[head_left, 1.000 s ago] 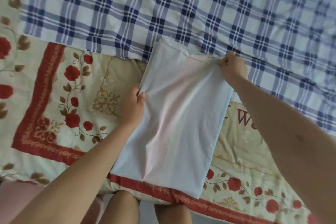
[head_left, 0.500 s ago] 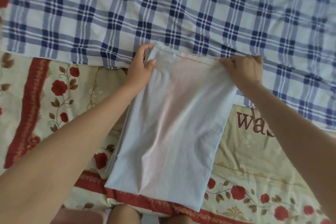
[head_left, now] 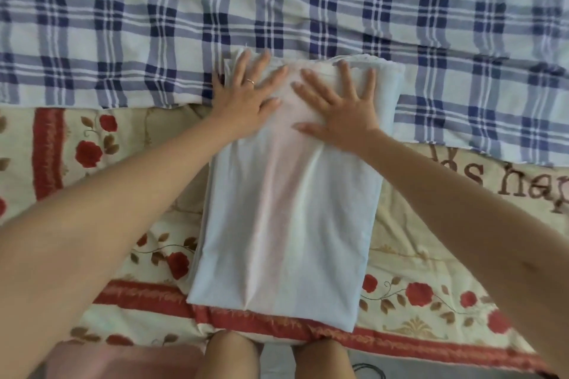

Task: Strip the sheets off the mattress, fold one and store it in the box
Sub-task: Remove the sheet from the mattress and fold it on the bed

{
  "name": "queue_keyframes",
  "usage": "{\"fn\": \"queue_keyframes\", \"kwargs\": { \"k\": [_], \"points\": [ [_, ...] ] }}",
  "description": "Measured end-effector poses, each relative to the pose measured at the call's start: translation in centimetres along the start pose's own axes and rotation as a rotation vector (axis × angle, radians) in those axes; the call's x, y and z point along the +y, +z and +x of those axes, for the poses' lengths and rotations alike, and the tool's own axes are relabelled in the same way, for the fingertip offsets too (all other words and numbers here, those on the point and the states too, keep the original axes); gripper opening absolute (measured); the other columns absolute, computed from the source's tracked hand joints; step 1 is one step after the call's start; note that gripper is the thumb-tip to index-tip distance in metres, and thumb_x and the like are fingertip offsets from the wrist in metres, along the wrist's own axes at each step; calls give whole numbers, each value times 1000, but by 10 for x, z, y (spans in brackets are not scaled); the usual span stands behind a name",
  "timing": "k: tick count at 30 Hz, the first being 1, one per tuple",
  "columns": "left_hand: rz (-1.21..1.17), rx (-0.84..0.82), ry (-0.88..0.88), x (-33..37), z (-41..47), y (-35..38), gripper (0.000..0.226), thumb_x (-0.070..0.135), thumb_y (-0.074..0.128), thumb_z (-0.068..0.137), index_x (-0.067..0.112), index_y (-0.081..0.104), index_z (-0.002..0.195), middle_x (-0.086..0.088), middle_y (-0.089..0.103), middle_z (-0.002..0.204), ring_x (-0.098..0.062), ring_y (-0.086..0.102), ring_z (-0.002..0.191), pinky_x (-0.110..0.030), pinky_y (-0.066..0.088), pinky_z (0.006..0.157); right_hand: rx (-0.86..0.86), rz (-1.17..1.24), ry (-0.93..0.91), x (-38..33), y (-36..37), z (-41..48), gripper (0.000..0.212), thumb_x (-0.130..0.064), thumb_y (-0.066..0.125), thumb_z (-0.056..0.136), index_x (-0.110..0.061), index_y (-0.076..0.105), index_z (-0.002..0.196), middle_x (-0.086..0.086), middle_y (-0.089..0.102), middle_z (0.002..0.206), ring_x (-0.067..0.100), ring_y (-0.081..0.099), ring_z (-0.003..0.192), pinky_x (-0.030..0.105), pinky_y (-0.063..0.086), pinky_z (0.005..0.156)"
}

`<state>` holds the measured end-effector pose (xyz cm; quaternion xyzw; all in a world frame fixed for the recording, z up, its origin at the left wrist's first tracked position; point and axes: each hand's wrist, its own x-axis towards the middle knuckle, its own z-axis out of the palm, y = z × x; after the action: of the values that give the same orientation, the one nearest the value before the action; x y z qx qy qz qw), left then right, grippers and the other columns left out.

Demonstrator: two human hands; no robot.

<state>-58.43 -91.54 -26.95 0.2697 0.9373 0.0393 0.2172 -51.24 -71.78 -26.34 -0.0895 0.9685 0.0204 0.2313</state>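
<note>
Two hands are pressing flat on the far end of a folded pale sheet (head_left: 286, 224), the left hand (head_left: 246, 98) and the right hand (head_left: 338, 104) side by side, fingers straight and spread, gripping nothing. The left hand's outer edge is spilling over onto the blue plaid sheet (head_left: 277, 9) beyond. The folded sheet is lying lengthwise before the person, its far end resting on the plaid sheet and its near end sitting on a floral cover (head_left: 101, 181) close to the bed's edge, just above the person's knees (head_left: 231, 354).

Trouble is likely waiting at the far end, where the layers are bunching thickly under the palms: once the pressure is coming off, that end could be springing open and undoing the fold. Several plies are also showing along the left side, so a one-sided lift could be letting them slide apart. The near end, lying so close to the edge, could be slipping off if nudged toward the person.

The plaid sheet is lying spread across the far part of the mattress, partly under the bundle, and could be dragging along with it. Brown lettering (head_left: 523, 181) is showing on the cover at right. No box is appearing in view, so the way to it cannot be judged.
</note>
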Motion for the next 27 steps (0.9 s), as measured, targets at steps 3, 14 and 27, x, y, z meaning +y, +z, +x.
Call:
{"fn": "queue_keyframes", "kwargs": {
  "k": [3, 14, 27],
  "points": [
    [41, -12, -7, -4, 9, 2, 59, 55, 22, 95, 46, -8, 145, 8, -15, 157, -31, -17, 143, -71, 2, 106, -97, 145, -45, 21, -3, 19, 69, -71, 19, 88, -49, -18, 142, -21, -22, 153, 36, -22, 141, 69, -13, 106],
    [216, 44, 134, -11, -152, 69, 64, 51, 20, 93, 32, -5, 149, -2, -2, 159, -33, 7, 144, -63, 13, 110, -8, 346, 233, 38, 55, -122, 66, -68, 22, 90, -45, -2, 147, -12, -2, 159, 22, 0, 147, 52, -11, 112],
    [-457, 304, -633, 75, -280, 99, 40, 4, 48, 88, 13, 47, 128, -15, 43, 122, -30, 49, 105, -40, 50, 79, -18, 227, -93, -176, 104, -239, 88, -65, 50, 78, -28, 14, 150, 0, 16, 158, 29, 17, 144, 54, -16, 113]
  ]
}}
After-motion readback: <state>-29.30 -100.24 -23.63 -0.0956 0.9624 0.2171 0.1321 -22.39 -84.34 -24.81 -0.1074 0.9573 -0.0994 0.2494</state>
